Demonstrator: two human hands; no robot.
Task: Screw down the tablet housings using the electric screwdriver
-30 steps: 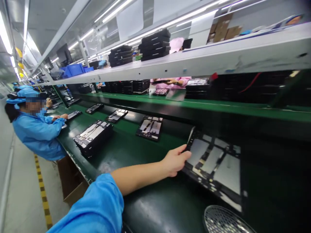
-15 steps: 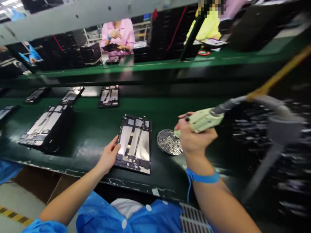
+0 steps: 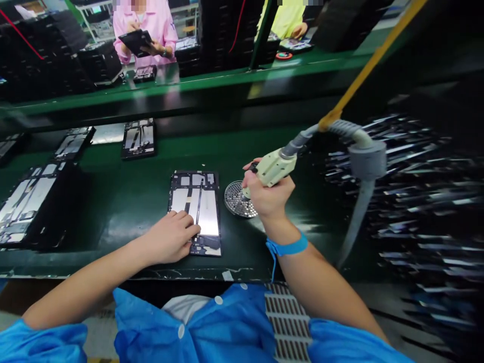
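Observation:
An opened tablet [image 3: 207, 214] with silver battery panels and dark circuitry lies on the green bench. My left hand [image 3: 171, 236] rests across its lower left part, fingers bent and close together with the tips by a thin dark strip; whatever they may pinch is hidden. Farther right, my right hand [image 3: 269, 194] is wrapped round a pale green hose-fed gun [image 3: 278, 164], its nose pointing down at a round perforated metal disc [image 3: 236, 198]. Whether nose and disc touch I cannot tell. A blue band circles my right wrist.
A grey hose [image 3: 357, 133] hangs from a yellow strap [image 3: 372, 63] at the right, beside blurred, densely stacked dark parts [image 3: 423, 201]. More opened tablets [image 3: 139, 138] lie along the back left, near a tablet stack [image 3: 32, 206]. Across the bench, a person in pink [image 3: 145, 30] holds a dark tablet.
My left hand has gone from the tablet's left edge to over its lower part, fingers now bent. The right hand keeps the gun by the disc. The whole view has shifted.

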